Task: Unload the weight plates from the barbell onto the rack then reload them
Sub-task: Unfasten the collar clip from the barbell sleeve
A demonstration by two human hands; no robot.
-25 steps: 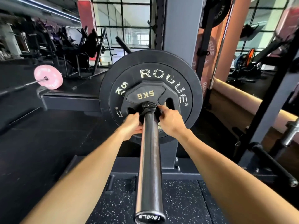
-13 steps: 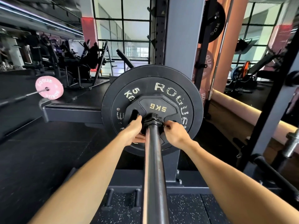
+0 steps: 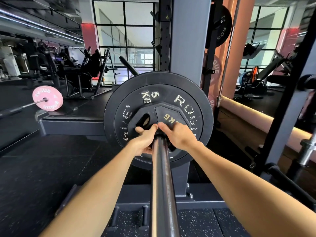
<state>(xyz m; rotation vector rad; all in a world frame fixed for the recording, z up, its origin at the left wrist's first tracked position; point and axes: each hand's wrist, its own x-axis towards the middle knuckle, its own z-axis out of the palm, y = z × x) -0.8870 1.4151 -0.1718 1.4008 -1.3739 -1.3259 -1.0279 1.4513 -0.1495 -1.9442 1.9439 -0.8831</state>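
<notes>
The barbell sleeve [image 3: 162, 185] runs from the bottom centre away from me to two black plates. A large Rogue 5 kg plate [image 3: 201, 93] sits behind a small octagonal 5 kg plate [image 3: 169, 113] with grip holes. My left hand [image 3: 145, 139] is clamped on the small plate just left of the sleeve, thumb on top. My right hand [image 3: 179, 136] lies on the plate's hub on the right, fingers curled over it. The hands hide the collar area.
The grey rack upright [image 3: 188, 40] stands right behind the plates, with another black plate [image 3: 222, 26] stored high on its right side. A pink plate [image 3: 47, 98] on a second bar lies at the left. A chrome bar end [image 3: 307, 151] juts in at the right.
Both plates have turned clockwise under my hands: the small plate's 5KG mark went from top centre to the right. My view has moved closer and lower along the sleeve.
</notes>
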